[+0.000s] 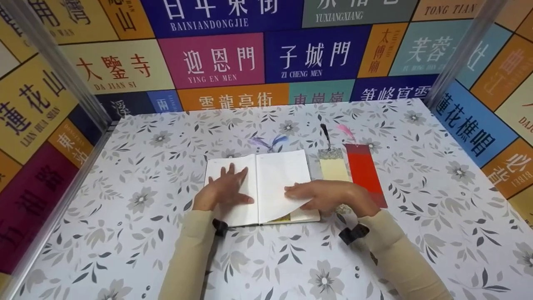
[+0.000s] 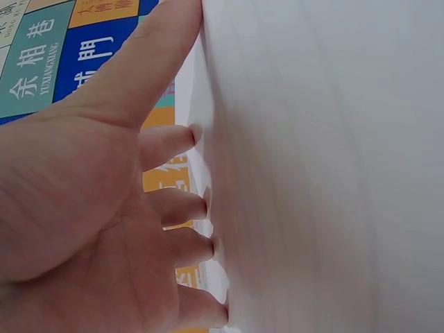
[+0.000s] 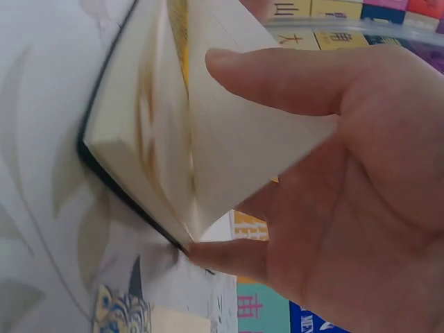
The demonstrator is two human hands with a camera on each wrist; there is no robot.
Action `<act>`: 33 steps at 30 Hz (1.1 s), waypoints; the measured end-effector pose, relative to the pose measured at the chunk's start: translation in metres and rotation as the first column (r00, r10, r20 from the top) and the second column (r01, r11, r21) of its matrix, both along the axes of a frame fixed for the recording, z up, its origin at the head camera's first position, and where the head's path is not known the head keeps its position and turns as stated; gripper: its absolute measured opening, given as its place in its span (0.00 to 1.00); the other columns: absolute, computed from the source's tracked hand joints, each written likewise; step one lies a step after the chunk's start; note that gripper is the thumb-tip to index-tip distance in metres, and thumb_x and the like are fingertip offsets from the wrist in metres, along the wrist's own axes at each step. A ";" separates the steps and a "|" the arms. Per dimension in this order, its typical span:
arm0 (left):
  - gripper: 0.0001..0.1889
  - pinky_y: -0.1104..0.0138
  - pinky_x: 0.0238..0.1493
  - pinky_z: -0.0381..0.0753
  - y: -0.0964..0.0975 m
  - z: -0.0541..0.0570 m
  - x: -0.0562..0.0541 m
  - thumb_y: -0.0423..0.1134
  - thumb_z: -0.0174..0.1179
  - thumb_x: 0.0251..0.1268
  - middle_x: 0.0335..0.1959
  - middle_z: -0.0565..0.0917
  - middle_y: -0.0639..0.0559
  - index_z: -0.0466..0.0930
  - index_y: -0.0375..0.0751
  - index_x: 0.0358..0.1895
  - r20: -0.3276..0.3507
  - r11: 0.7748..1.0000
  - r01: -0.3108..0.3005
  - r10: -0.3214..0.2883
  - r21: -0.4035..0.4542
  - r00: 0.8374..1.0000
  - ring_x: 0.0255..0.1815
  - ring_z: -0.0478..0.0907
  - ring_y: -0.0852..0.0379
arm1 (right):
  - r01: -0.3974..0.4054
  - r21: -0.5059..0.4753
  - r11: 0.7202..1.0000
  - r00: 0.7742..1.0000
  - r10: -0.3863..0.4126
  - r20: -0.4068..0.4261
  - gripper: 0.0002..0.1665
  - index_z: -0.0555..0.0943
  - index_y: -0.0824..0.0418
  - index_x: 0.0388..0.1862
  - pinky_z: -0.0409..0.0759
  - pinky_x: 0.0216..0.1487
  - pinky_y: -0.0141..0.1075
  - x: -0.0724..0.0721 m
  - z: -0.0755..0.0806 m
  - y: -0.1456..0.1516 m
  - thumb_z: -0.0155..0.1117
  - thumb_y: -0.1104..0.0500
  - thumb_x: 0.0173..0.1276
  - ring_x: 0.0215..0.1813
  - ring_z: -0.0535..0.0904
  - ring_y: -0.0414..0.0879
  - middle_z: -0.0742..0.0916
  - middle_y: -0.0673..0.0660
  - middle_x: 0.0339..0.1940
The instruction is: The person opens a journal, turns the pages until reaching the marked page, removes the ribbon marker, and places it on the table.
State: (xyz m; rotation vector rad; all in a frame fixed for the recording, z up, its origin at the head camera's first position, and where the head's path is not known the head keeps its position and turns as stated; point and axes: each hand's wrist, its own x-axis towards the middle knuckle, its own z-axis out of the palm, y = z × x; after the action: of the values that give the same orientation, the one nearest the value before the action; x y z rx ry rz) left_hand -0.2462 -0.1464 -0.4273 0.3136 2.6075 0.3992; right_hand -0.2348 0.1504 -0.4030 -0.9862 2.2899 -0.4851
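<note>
An open notebook [image 1: 283, 166] with pale pages lies on the table. My left hand [image 1: 225, 187] rests on its left page with fingers spread; in the left wrist view the fingertips touch the paper. My right hand [image 1: 329, 196] pinches the lower right corner of a right-hand page [image 3: 243, 118], thumb on top and fingers behind, and the page is lifted and bent. A strip of something yellow and patterned [image 1: 284, 218] shows beneath that page; most of it is hidden. Purple and blue tassels [image 1: 275, 143] stick out past the notebook's top edge.
Right of the notebook lie a cream bookmark [image 1: 333, 166] with a black tassel and a red bookmark [image 1: 361, 164] with a pink one. My right hand partly covers the cream one. A floral cloth covers the table [image 1: 125, 233]; colourful lettered panels [image 1: 212, 58] stand behind.
</note>
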 end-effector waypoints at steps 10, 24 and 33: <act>0.55 0.26 0.72 0.42 0.000 0.000 -0.001 0.63 0.63 0.62 0.81 0.34 0.29 0.40 0.47 0.82 -0.011 1.000 0.014 -0.014 -0.008 1.000 0.81 0.35 0.27 | 0.228 -0.171 0.959 0.968 -0.242 -0.065 0.39 0.62 0.61 0.79 0.62 0.77 0.59 -0.015 -0.002 0.021 0.63 0.62 0.71 0.79 0.60 0.64 0.66 0.65 0.79; 0.56 0.27 0.73 0.33 -0.003 0.001 0.000 0.62 0.65 0.61 0.81 0.30 0.31 0.38 0.50 0.82 0.024 0.998 -0.014 0.013 0.056 1.000 0.81 0.28 0.29 | 0.578 -0.443 0.685 0.812 -0.435 0.389 0.47 0.40 0.58 0.84 0.67 0.75 0.58 -0.025 -0.002 0.020 0.53 0.48 0.79 0.73 0.71 0.65 0.65 0.70 0.78; 0.56 0.26 0.73 0.35 -0.003 0.001 0.002 0.62 0.64 0.61 0.81 0.30 0.31 0.38 0.49 0.82 0.012 0.999 -0.007 0.007 0.053 1.000 0.81 0.29 0.29 | 0.791 -0.394 0.468 0.592 -0.422 0.687 0.36 0.56 0.69 0.78 0.83 0.62 0.44 -0.026 -0.014 0.005 0.54 0.60 0.77 0.55 0.85 0.46 0.80 0.64 0.66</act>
State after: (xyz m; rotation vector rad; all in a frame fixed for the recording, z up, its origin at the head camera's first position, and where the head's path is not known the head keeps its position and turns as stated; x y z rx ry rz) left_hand -0.2446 -0.1490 -0.4259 0.3192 2.5908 0.4726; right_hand -0.2605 0.1557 -0.4170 -0.1147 1.8916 -1.7920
